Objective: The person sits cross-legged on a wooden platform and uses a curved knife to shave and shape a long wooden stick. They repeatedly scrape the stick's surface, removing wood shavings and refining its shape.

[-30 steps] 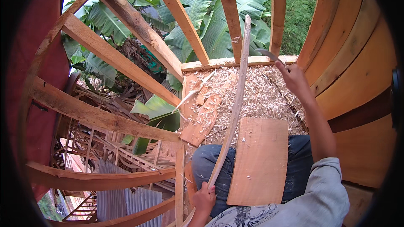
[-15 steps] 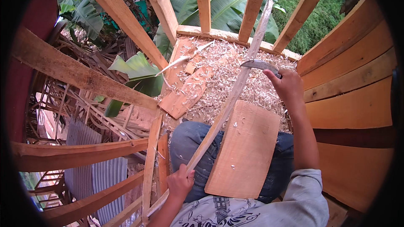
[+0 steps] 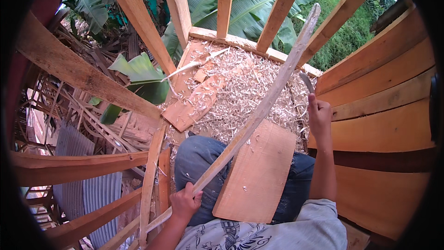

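Note:
A long, pale wooden pole (image 3: 259,111) slants from my lower left to the upper right. My left hand (image 3: 185,202) is wrapped round it near its lower end, by my left knee. In my right hand (image 3: 319,115) is a knife with a curved blade (image 3: 306,82), its handle mostly covered by my fingers. The blade stands up to the right of the pole, apart from it. Across my lap lies a broad, flat board (image 3: 259,176) with a few shavings on it, and the pole passes over its upper left part.
Curled wood shavings (image 3: 249,88) cover the floor ahead, with a loose plank (image 3: 192,109) among them. Upright wooden slats (image 3: 225,4) fence the far side, and horizontal boards (image 3: 384,106) wall the right. Rails (image 3: 88,71) run along the left, beyond which lie corrugated sheets (image 3: 101,203).
The knife has come off the pole, and my right hand has drawn back toward me with its blade turned upward. The pole's far end has swung to the right. My view has shifted slightly.

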The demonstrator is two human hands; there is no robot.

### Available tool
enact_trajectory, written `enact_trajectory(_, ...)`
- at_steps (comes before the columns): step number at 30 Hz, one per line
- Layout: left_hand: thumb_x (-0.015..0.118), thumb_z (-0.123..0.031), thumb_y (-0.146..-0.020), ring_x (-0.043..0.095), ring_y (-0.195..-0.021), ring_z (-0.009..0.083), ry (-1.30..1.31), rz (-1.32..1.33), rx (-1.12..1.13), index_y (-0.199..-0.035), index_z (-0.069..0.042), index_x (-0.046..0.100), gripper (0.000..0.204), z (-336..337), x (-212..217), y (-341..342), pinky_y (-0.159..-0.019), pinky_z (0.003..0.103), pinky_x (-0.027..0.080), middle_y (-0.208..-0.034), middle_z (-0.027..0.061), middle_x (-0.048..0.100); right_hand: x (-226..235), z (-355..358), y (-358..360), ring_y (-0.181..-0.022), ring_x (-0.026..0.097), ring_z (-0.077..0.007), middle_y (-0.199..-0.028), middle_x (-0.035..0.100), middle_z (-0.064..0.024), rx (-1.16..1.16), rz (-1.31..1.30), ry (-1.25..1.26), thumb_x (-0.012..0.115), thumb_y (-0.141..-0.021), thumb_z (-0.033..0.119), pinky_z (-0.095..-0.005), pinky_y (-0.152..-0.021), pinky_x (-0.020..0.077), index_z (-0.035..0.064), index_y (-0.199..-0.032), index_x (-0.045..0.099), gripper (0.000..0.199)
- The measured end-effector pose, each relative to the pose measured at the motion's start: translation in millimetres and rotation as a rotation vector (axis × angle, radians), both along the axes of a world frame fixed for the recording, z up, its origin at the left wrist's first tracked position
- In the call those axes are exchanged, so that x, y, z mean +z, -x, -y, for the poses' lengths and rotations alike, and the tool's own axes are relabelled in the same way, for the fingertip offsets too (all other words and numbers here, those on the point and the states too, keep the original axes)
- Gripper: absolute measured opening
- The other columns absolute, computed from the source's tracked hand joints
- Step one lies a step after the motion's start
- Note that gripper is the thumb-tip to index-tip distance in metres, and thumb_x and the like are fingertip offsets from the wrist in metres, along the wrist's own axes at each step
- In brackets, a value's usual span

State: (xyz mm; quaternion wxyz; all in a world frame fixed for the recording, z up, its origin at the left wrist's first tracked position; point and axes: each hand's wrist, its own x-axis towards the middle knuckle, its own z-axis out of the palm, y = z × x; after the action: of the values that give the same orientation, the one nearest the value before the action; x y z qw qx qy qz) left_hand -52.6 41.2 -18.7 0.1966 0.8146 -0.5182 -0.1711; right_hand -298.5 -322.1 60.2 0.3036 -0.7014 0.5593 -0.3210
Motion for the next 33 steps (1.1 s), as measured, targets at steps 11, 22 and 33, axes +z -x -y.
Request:
enact_trajectory(11, 0.045, -0.043, -0.092, 0.057, -0.058, 0.0435, -0.028, -0.35, -0.087, -0.08, -0.005, 0.052, 0.041, 1, 2, -27, -0.05, 0.048, 0.043, -0.057, 0.0207, 0.052, 16, -47, -60, -0.04, 0.053, -0.0232, -0.044, 0.05, -0.0116, 0.238, -0.342, 0.118, 0.06, -0.079, 0.063, -0.0358, -0.044, 0.0417, 0.0025, -0.059, 0.064, 0.064)
enact_trajectory(22, 0.04, -0.044, -0.095, 0.058, -0.051, 0.0265, -0.138, -0.738, -0.11, -0.078, -0.001, 0.055, 0.048, -3, -20, -54, -0.049, 0.036, 0.043, -0.054, 0.0109, 0.051, -12, 29, 9, -0.043, 0.034, -0.0139, -0.044, 0.036, -0.0029, -0.099, 0.081, 0.005, 0.057, -0.086, 0.056, -0.0343, -0.043, 0.0279, -0.0021, -0.052, 0.048, 0.068)
enact_trajectory(33, 0.044, -0.043, -0.097, 0.047, -0.055, 0.009, -0.207, -1.075, 0.039, -0.08, 0.0, 0.052, 0.046, -4, -16, -56, -0.051, 0.024, 0.04, -0.065, 0.0018, 0.047, -19, -29, -91, -0.044, 0.057, -0.0248, -0.046, 0.052, -0.0081, 0.422, -0.415, 0.196, 0.059, -0.077, 0.066, -0.0336, -0.045, 0.0436, 0.0046, -0.055, 0.059, 0.065)
